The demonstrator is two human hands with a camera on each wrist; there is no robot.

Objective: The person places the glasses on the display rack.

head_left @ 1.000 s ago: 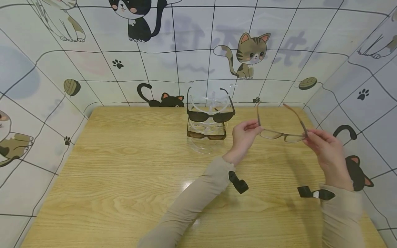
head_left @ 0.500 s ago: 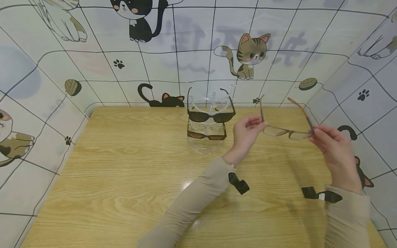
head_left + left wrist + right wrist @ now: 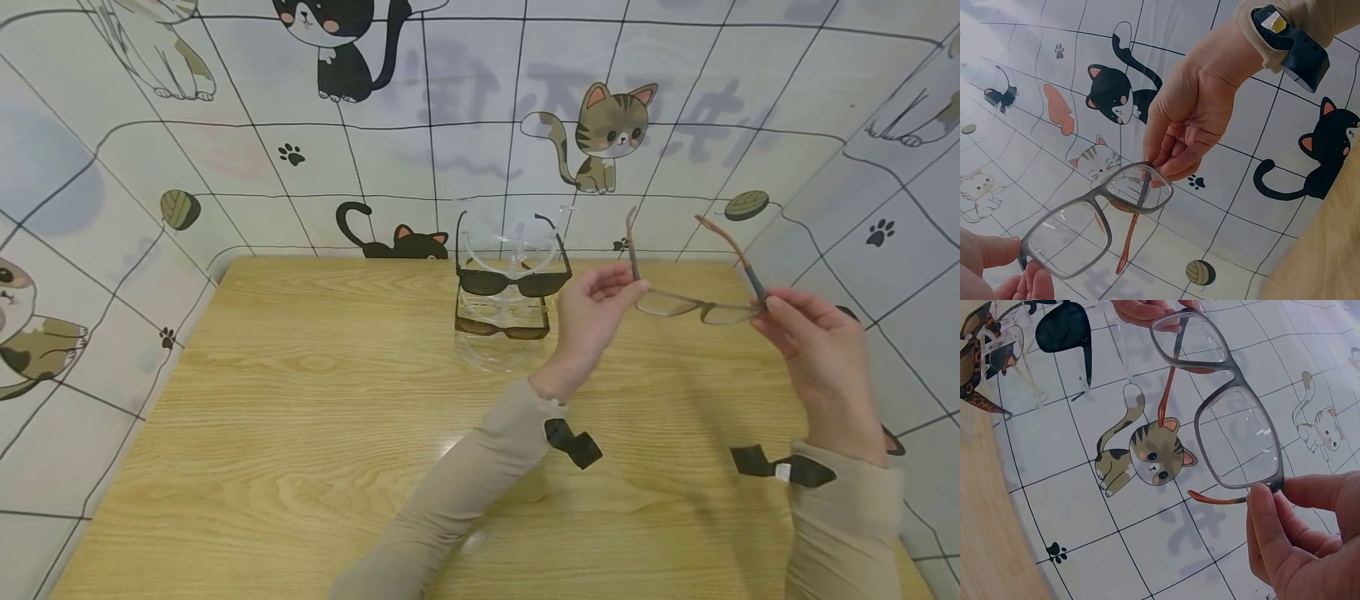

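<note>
A pair of eyeglasses (image 3: pixel 702 311) with a grey frame, clear lenses and orange-brown temple tips is held up over the right side of the table. My left hand (image 3: pixel 588 321) pinches its left hinge corner between thumb and fingers. The opposite hinge corner is pinched by my right hand (image 3: pixel 821 358). Both temples are unfolded and point away toward the wall. In the left wrist view the eyeglasses (image 3: pixel 1072 234) hang tilted between the two hands. Seen from the right wrist, the right thumb and fingers (image 3: pixel 1266 519) meet at the frame's corner.
Left of my left hand stands a clear display stand (image 3: pixel 491 358) on the wooden table (image 3: pixel 300 433). It bears black sunglasses (image 3: pixel 513 283), a clear-framed pair (image 3: pixel 498 310) and brown tortoiseshell sunglasses (image 3: pixel 501 329). A cat-printed cloth wall (image 3: pixel 465 158) encloses the back and sides.
Both hands have lifted the eyeglasses slightly upward in the head view, and the right hand has shifted to the right. The glasses on the stand stay in place.
</note>
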